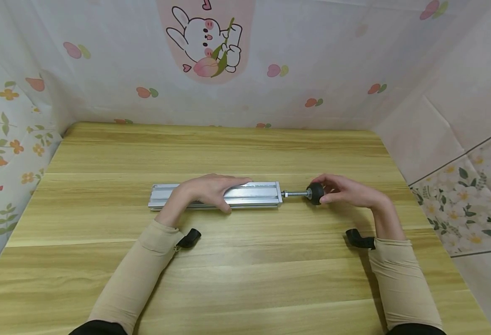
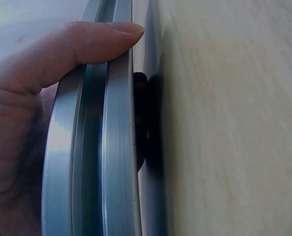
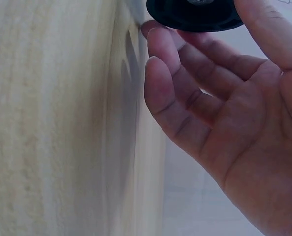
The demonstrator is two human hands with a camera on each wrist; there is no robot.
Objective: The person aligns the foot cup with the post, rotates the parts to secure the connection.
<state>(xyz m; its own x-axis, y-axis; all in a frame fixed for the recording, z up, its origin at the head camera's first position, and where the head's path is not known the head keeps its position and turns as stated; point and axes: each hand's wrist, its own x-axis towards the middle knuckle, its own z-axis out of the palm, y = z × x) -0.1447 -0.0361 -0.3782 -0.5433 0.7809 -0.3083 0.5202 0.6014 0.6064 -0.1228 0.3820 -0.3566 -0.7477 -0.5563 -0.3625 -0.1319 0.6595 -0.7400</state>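
A silver aluminium rail [image 1: 255, 194] lies crosswise at the middle of the wooden table [image 1: 245, 279]. My left hand [image 1: 220, 191] lies over its middle, fingers on top and thumb on the near side, holding it down. In the left wrist view the thumb [image 2: 86, 46] presses on the grooved rail [image 2: 111, 162]. A thin threaded rod [image 1: 295, 194] sticks out of the rail's right end and ends in a black round knob [image 1: 315, 193]. My right hand [image 1: 324, 190] pinches that knob. The right wrist view shows the black knob [image 3: 195, 14] between thumb and curled fingers [image 3: 170, 73].
Patterned fabric walls [image 1: 295, 65] close the table in at the back and on both sides. Black wrist straps [image 1: 188, 238] [image 1: 359, 241] hang just above the tabletop near my sleeves. Bare wood stretches in front of and behind the rail.
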